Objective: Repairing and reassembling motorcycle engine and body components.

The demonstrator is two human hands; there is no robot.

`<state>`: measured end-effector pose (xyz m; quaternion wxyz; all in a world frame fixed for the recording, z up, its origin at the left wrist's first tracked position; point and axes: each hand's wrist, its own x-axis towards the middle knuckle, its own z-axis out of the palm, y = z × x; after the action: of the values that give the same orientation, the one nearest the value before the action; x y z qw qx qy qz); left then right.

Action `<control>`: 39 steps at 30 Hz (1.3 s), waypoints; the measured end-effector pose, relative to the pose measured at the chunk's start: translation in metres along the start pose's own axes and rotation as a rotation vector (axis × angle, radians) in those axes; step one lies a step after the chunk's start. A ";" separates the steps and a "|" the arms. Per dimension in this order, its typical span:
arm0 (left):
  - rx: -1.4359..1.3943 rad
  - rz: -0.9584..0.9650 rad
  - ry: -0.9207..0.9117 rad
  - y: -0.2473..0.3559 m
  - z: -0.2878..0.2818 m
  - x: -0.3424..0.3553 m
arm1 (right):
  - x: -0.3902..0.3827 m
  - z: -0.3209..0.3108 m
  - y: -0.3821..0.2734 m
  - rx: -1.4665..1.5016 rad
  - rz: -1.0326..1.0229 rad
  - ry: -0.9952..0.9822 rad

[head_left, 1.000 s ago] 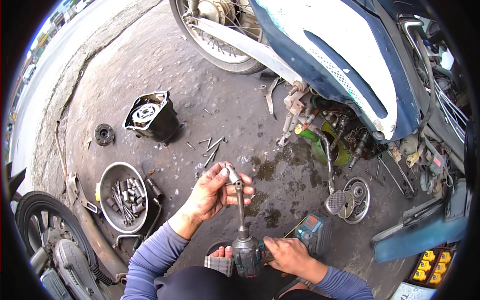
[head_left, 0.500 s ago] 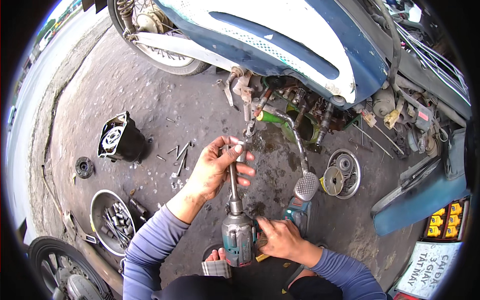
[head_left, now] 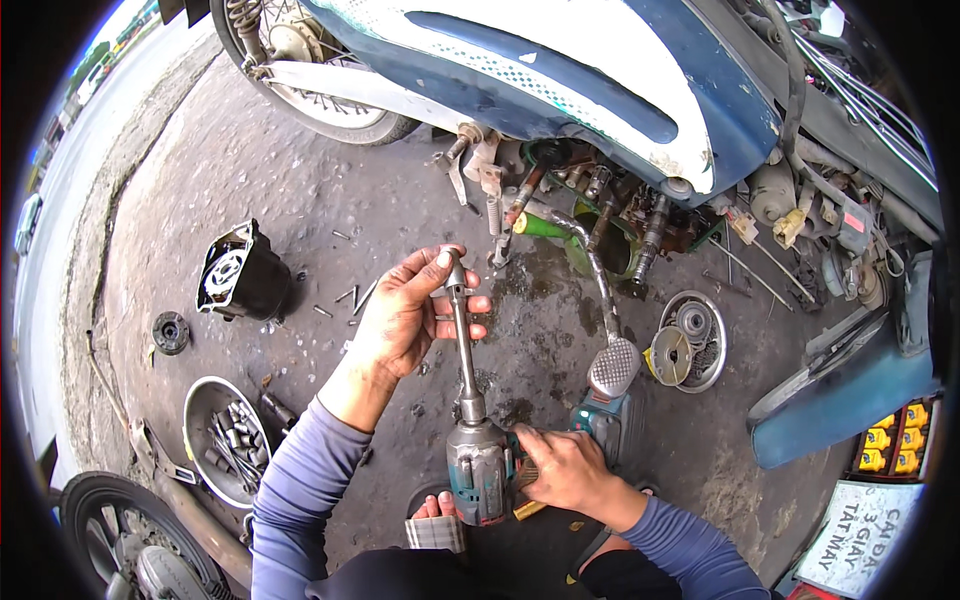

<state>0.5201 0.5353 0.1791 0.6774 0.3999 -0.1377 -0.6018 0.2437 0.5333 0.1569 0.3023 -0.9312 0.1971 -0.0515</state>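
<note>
My left hand [head_left: 400, 315] pinches a short silver socket [head_left: 455, 268] between thumb and index finger at the top of a long steel extension bar [head_left: 464, 355], its other fingers curled loosely alongside. The bar is fitted into the nose of a scuffed teal-and-silver cordless impact wrench [head_left: 475, 470], held upright above my feet. My right hand [head_left: 570, 475] grips the wrench's handle, with the battery [head_left: 620, 430] beyond it. A metal pedal [head_left: 612, 372] on a bent lever hangs past the battery, below the motorbike's exposed underside [head_left: 620, 230].
The blue-and-white motorbike [head_left: 600, 90] spans the top. Leftward are a black engine cover [head_left: 260, 280], loose bolts [head_left: 360, 300], a bowl of sockets [head_left: 200, 395] and a second motorbike's wheel [head_left: 90, 500]. Rightward are a parts dish [head_left: 708, 380], blue panel [head_left: 820, 415] and yellow bottles [head_left: 880, 440].
The socket, tilted at first, now sits in line with the bar, my left thumb and finger at its top. That hand has risen since half a second ago; the whole view has shifted.
</note>
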 end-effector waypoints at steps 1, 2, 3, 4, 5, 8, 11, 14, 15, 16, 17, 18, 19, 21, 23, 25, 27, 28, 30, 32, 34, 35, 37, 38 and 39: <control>0.012 -0.015 0.012 0.003 -0.001 0.001 | 0.000 -0.001 0.000 -0.001 0.000 0.000; 0.012 -0.014 0.011 0.005 -0.004 0.002 | 0.000 -0.003 -0.001 -0.004 0.026 -0.071; 0.111 -0.002 0.007 0.007 -0.007 0.005 | 0.001 -0.004 -0.001 -0.008 0.052 -0.141; 0.211 0.009 0.002 0.008 -0.009 0.007 | 0.002 -0.006 -0.001 -0.010 0.053 -0.141; 0.233 -0.052 -0.049 0.010 -0.010 0.008 | 0.004 -0.007 -0.001 -0.007 0.035 -0.117; 0.183 -0.126 -0.175 0.018 -0.010 0.011 | 0.008 -0.007 -0.003 0.027 0.034 -0.048; 0.222 -0.058 -0.250 0.019 -0.009 0.007 | 0.019 0.004 -0.007 0.079 0.047 0.087; 0.465 0.132 -0.218 0.013 0.002 -0.018 | 0.040 0.005 -0.012 0.132 0.092 0.213; 0.454 0.205 -0.217 0.001 -0.003 -0.028 | 0.049 0.004 -0.011 0.204 0.120 0.279; 0.449 0.282 -0.214 -0.008 -0.008 -0.041 | 0.059 0.002 -0.011 0.280 0.140 0.351; 0.326 0.324 -0.158 -0.017 -0.005 -0.054 | 0.068 0.000 -0.011 0.282 0.144 0.362; 0.210 0.362 -0.093 -0.024 -0.003 -0.069 | 0.078 0.000 -0.013 0.369 0.134 0.397; 0.168 0.321 -0.039 -0.026 -0.003 -0.081 | 0.087 -0.002 -0.015 0.448 0.127 0.433; 0.138 0.343 0.044 -0.035 0.005 -0.091 | 0.100 -0.010 -0.019 0.466 0.172 0.423; 0.132 0.450 0.087 -0.051 0.004 -0.087 | 0.108 -0.012 -0.019 0.471 0.174 0.432; 0.110 0.439 0.168 -0.057 0.006 -0.083 | 0.114 -0.014 -0.019 0.426 0.194 0.404; 0.087 0.428 0.209 -0.056 0.010 -0.072 | 0.122 -0.015 -0.016 0.449 0.215 0.421; 0.116 0.413 0.223 -0.048 0.012 -0.065 | 0.125 -0.015 -0.016 0.469 0.235 0.436; 0.124 0.451 0.246 -0.045 0.007 -0.060 | 0.129 -0.006 -0.020 0.462 0.292 0.458; 0.122 0.456 0.270 -0.038 -0.001 -0.059 | 0.137 -0.001 -0.031 0.490 0.332 0.489; 0.142 0.491 0.270 -0.028 -0.003 -0.057 | 0.147 0.006 -0.032 0.513 0.316 0.496; 0.161 0.511 0.281 -0.025 -0.004 -0.057 | 0.150 0.008 -0.034 0.506 0.295 0.514; 0.178 0.523 0.294 -0.026 -0.004 -0.057 | 0.153 0.011 -0.036 0.495 0.275 0.533; 0.193 0.536 0.307 -0.027 -0.003 -0.057 | 0.154 0.011 -0.036 0.524 0.256 0.566; 0.198 0.552 0.332 -0.029 -0.002 -0.057 | 0.154 0.011 -0.036 0.553 0.237 0.599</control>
<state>0.4875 0.5897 0.1743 0.7861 0.5037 -0.1864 -0.3059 0.3995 0.5042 0.1653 0.4739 -0.7299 0.3608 -0.3353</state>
